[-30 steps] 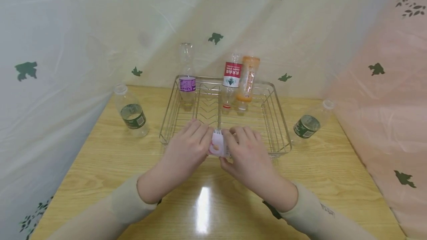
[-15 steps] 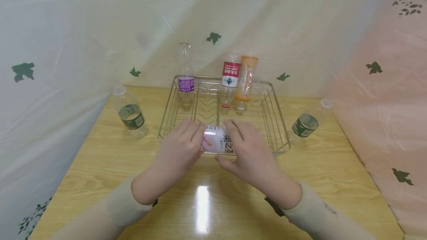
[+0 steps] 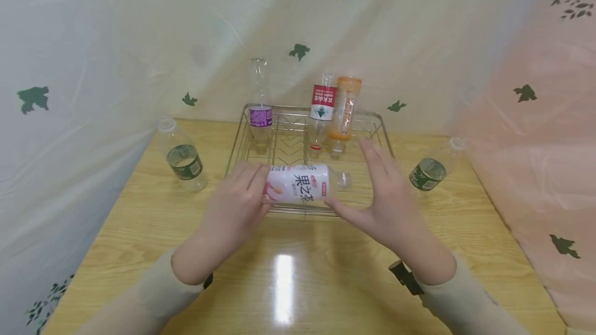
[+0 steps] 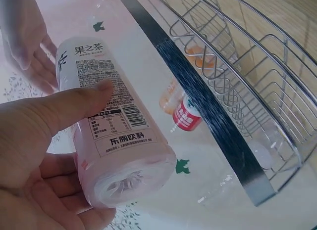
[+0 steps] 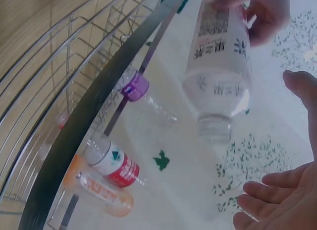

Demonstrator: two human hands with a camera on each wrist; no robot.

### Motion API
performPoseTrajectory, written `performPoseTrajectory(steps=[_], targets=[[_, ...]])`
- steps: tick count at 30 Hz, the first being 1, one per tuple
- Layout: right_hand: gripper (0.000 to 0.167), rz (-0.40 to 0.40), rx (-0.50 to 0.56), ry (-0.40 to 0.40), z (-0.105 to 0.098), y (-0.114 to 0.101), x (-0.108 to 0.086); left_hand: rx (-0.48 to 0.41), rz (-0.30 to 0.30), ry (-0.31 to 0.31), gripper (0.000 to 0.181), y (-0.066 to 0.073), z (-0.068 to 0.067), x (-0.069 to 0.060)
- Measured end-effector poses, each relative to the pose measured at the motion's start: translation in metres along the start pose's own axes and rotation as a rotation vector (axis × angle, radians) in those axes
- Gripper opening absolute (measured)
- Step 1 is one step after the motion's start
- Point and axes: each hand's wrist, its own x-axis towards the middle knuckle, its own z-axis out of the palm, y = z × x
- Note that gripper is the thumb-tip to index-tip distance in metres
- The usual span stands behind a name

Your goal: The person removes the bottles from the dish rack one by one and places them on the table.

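A drink bottle (image 3: 300,184) with a white and pink label lies sideways above the front of the wire rack (image 3: 304,212), its capped neck pointing right. My left hand (image 3: 235,203) grips it round the base end. In the left wrist view the thumb presses across the bottle's printed label (image 4: 106,91), with the fingers curled under the far side. My right hand (image 3: 391,203) is spread beside the neck, thumb apart from the fingers. In the right wrist view a gap shows between that hand (image 5: 292,190) and the bottle cap (image 5: 214,128).
Upside down in the rack stand a purple-labelled bottle (image 3: 260,116), a red-and-white-labelled bottle (image 3: 323,102) and an orange bottle (image 3: 345,110). Green-labelled bottles stand on the wooden table (image 3: 139,252), one left (image 3: 184,162) and one right (image 3: 428,174). A patterned curtain (image 3: 209,40) hangs behind.
My right hand has let go of the bottle and moved right, spreading its fingers. The left hand has shifted slightly left, holding the bottle, whose label and neck now show.
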Motion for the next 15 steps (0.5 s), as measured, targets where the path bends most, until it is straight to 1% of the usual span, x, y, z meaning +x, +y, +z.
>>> performPoseTrajectory(steps=[4, 6, 10, 15], targets=[[0.108, 0.065, 0.011, 0.029, -0.007, 0.007, -0.004, -0.049, -0.05, 0.017, 0.07, -0.004, -0.002, -0.002], [0.11, 0.086, 0.003, 0.03, -0.009, 0.011, -0.006, -0.057, -0.075, 0.032, 0.07, -0.006, -0.002, -0.004], [0.114, 0.125, 0.008, 0.018, -0.013, 0.019, -0.011, -0.066, -0.115, 0.049, 0.069, -0.012, -0.003, -0.009], [0.118, 0.173, 0.037, -0.012, -0.018, 0.028, -0.016, -0.09, -0.166, 0.055, 0.068, -0.017, -0.004, -0.016]])
